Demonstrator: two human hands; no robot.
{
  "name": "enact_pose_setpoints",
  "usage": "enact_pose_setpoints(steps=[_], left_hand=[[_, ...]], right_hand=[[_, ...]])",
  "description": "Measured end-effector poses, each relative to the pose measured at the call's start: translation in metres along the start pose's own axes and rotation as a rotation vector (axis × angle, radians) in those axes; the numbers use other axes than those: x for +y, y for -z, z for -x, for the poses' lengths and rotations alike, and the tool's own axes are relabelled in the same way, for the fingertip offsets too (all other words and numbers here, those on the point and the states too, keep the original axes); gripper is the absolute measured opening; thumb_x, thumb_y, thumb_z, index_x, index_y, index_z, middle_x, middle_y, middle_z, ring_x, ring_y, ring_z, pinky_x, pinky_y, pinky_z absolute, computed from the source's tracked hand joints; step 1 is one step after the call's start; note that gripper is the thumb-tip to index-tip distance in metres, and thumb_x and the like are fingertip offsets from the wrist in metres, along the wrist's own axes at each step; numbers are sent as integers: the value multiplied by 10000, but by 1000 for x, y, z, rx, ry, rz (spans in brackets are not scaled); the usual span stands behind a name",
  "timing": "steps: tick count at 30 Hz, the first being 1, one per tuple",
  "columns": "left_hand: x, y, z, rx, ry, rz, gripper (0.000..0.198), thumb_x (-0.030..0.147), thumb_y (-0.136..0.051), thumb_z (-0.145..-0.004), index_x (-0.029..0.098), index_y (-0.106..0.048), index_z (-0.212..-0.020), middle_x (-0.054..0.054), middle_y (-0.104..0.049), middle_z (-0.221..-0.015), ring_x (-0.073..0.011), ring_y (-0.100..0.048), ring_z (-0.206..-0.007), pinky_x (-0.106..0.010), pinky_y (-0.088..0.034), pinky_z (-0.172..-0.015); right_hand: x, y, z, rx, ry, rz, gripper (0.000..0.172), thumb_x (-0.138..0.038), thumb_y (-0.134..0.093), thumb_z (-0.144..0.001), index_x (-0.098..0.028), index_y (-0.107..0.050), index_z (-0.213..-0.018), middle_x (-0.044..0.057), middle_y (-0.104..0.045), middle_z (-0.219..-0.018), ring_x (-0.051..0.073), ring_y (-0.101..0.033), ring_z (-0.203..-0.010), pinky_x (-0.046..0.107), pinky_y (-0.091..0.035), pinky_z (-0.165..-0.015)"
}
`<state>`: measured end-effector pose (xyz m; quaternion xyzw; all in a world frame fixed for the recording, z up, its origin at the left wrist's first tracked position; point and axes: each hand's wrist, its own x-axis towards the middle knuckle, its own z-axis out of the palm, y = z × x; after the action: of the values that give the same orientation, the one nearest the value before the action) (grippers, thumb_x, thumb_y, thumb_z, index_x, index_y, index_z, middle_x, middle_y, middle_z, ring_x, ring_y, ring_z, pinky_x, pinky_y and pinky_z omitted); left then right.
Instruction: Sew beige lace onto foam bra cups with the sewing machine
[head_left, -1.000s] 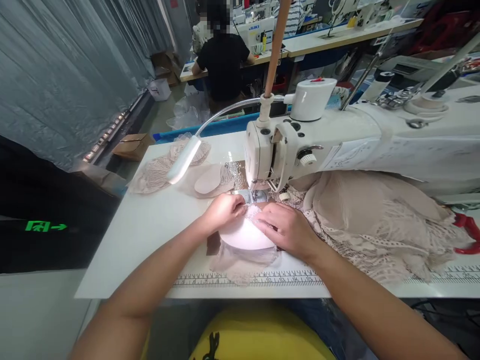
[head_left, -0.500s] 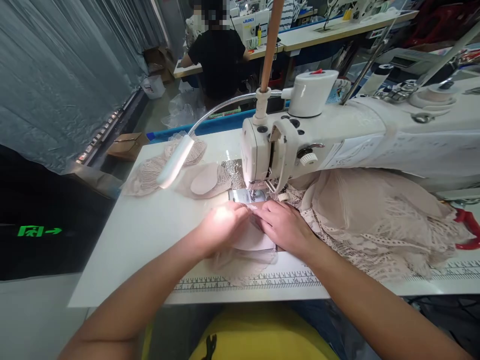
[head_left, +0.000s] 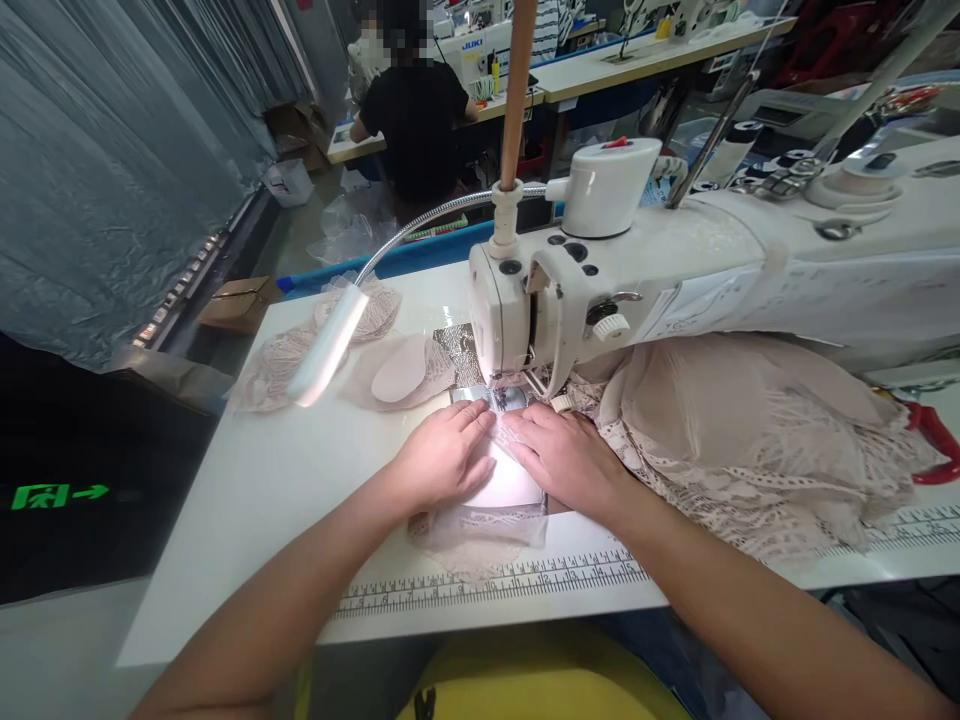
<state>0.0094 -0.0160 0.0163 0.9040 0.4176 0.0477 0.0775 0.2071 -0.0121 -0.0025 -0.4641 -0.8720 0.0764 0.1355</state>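
A white sewing machine (head_left: pixel 600 260) stands over the table, its needle area just beyond my fingertips. My left hand (head_left: pixel 444 452) lies flat with fingers spread on the left side of a pale lace piece (head_left: pixel 508 480). On the right side of that piece rests my right hand (head_left: pixel 562 455), palm down, fingers stretched toward the presser foot. Lace edging of the piece hangs toward the ruler strip (head_left: pixel 480 592). A large heap of beige lace fabric (head_left: pixel 735 430) lies right of my right hand.
Lace pieces (head_left: pixel 360 320) and a pale cup piece (head_left: pixel 399 372) lie on the left of the table. A lamp (head_left: pixel 328 345) hangs above them. Red-handled scissors (head_left: pixel 932 443) are at the far right. A person (head_left: pixel 416 130) sits beyond.
My left hand has flattened out, its fingers now spread on the fabric. My right hand has shifted little. The whole view has moved slightly.
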Motion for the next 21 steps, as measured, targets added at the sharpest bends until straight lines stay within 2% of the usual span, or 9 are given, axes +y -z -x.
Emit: enact_pose_setpoints(steps=[10, 16, 21], left_hand=[[-25, 2, -11, -84, -97, -34, 578, 360, -444, -877, 58, -433, -1370, -177, -424, -1433, -307, -372, -1338, -456, -329, -1106], [-33, 10, -18, -140, -142, -45, 581, 353, -472, -847, 77, -456, -1359, -169, -486, -1384, -329, -433, -1279, -478, -330, -1090], [-37, 17, -18, -129, -175, -73, 564, 242, -509, -790, 121, -488, -1341, -141, -515, -1364, -335, -464, -1242, -498, -365, -1048]], right_hand=[[-3, 0, -5, -30, -62, 47, 266, -218, -482, -897, -166, -644, -1101, 77, -671, -934, 214, -575, -793, 327, -405, -694], [-2, -3, -5, -37, -69, 83, 295, -228, -459, -900, -170, -630, -1133, 92, -672, -870, 216, -584, -764, 319, -411, -655], [1, -1, -4, -17, -69, 8, 319, -171, -433, -897, -193, -642, -1137, 92, -668, -976, 203, -590, -766, 321, -440, -683]])
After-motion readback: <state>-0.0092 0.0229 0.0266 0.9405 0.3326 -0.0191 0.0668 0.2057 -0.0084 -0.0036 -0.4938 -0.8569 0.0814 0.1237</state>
